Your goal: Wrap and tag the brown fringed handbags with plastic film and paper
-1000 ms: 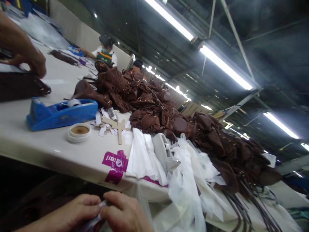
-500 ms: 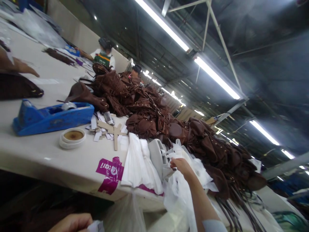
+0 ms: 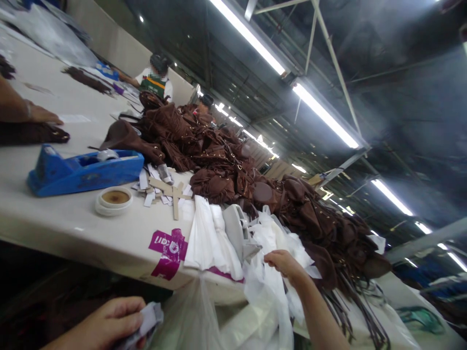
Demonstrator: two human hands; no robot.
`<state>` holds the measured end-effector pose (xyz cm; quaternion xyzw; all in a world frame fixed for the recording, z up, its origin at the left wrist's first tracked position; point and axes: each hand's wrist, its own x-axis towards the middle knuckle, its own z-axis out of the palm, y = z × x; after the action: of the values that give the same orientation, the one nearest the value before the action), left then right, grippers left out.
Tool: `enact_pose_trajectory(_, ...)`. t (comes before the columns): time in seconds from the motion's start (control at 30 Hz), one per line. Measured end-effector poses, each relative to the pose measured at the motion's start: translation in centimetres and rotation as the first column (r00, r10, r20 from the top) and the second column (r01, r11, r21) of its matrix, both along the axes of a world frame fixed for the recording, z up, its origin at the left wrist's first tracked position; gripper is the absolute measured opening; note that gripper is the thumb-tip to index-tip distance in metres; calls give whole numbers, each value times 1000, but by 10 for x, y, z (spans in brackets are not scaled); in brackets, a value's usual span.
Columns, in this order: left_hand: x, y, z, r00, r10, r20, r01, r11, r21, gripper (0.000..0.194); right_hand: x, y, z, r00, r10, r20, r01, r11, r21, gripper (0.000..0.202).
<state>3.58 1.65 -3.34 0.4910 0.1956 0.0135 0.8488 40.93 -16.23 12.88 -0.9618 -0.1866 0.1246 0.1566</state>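
Observation:
My left hand (image 3: 118, 318), low in the view below the table edge, grips a small whitish-grey folded piece (image 3: 151, 316) between thumb and fingers. My right hand (image 3: 284, 262) has its fingers pinched together beside a grey tape dispenser (image 3: 235, 228); whatever they hold is too small to make out. White plastic bags (image 3: 268, 233) lie behind and below that hand. Folded white material (image 3: 204, 233) rests left of the dispenser at the table's edge.
Brown bags (image 3: 219, 150) are heaped along the table (image 3: 73, 218). A blue tape dispenser (image 3: 87, 170), a round tub (image 3: 114, 200) and cardboard strips (image 3: 171, 189) lie at left. Another person's hand (image 3: 42, 114) rests on a brown bag. A person (image 3: 155, 82) stands far back.
My left hand has risen further into view with the whitish-grey piece. My right hand has moved slightly right and down, away from the grey dispenser. The other person's hand at left has shifted.

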Motion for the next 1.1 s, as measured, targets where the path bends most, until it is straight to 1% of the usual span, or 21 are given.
enact_pose_trajectory(0.07, -2, 0, 14, 995, 91, -29, -93, 994, -59, 57, -3, -4, -18, 999, 3, 44, -2, 1000, -18, 30)
enact_pose_trajectory(0.13, -6, -1, 30, 980, 185, -72, -189, 981, -54, 49, -5, -9, -28, 995, 23, 97, -19, 999, -38, 32)
enact_pose_trajectory(0.2, -9, -2, 44, 970, 231, -76, -234, 972, -28, 45, -8, -17, -27, 989, 53, 136, -46, 997, -55, 41)
enact_pose_trajectory(0.23, -10, -2, 48, 968, 244, -64, -246, 969, -31, 44, -10, -22, -24, 987, 66, 148, -59, 997, -52, 45)
enact_pose_trajectory(0.27, -11, -2, 50, 966, 253, -57, -255, 966, -37, 44, -15, -26, -20, 985, 89, 146, -85, 996, -36, 39)
enact_pose_trajectory(0.3, -11, -1, 50, 963, 264, -56, -267, 963, -45, 44, -22, -28, -16, 984, 93, 150, -93, 996, -5, 29)
enact_pose_trajectory(0.33, -10, -1, 49, 959, 278, -55, -281, 958, -55, 43, -33, -30, -12, 980, 95, 173, -109, 992, 71, 22)
enact_pose_trajectory(0.37, -10, -1, 46, 955, 290, -58, -293, 954, -63, 43, -49, -29, -10, 978, 153, 140, -182, 958, 222, 24)
enact_pose_trajectory(0.4, -9, -2, 43, 952, 301, -57, -305, 950, -67, 43, -69, -26, -9, 980, 170, 104, -196, 920, 339, 30)
enact_pose_trajectory(0.43, -8, -3, 41, 948, 314, -50, -317, 946, -67, 43, -94, -20, -11, 975, 223, 13, -209, 892, 401, 33)
enact_pose_trajectory(0.47, -7, -4, 39, 946, 323, -38, -324, 944, -60, 42, -121, -11, -15, 948, 308, -80, -242, 861, 447, 34)
enact_pose_trajectory(0.53, -5, -6, 37, 941, 338, -19, -339, 940, -28, 40, -172, 11, -30, 843, 490, -223, -313, 783, 537, 39)
enact_pose_trajectory(0.57, -4, -7, 37, 938, 346, -17, -346, 938, -9, 39, -194, 23, -40, 794, 553, -252, -337, 745, 576, 40)
enact_pose_trajectory(0.6, -3, -8, 38, 935, 354, -17, -354, 935, 6, 37, -211, 34, -50, 756, 599, -264, -354, 713, 605, 42)
enact_pose_trajectory(0.67, -2, -9, 39, 931, 365, -20, -365, 931, 25, 36, -231, 50, -70, 712, 643, -281, -378, 689, 619, 43)
enact_pose_trajectory(0.73, -2, -9, 39, 928, 371, -12, -371, 928, 42, 36, -239, 59, -86, 706, 644, -295, -377, 695, 612, 44)
enact_pose_trajectory(0.83, -3, -9, 37, 923, 385, 0, -384, 919, 89, 38, -243, 64, -97, 747, 595, -298, -329, 719, 612, 47)
enact_pose_trajectory(1.0, -1, -10, 34, 924, 377, 62, -382, 911, 158, 35, -253, 68, -99, 840, 482, -251, -256, 759, 598, 49)
enact_pose_trajectory(1.1, 0, -13, 32, 920, 384, 72, -391, 896, 212, 30, -259, 71, -99, 869, 433, -242, -233, 786, 572, 49)
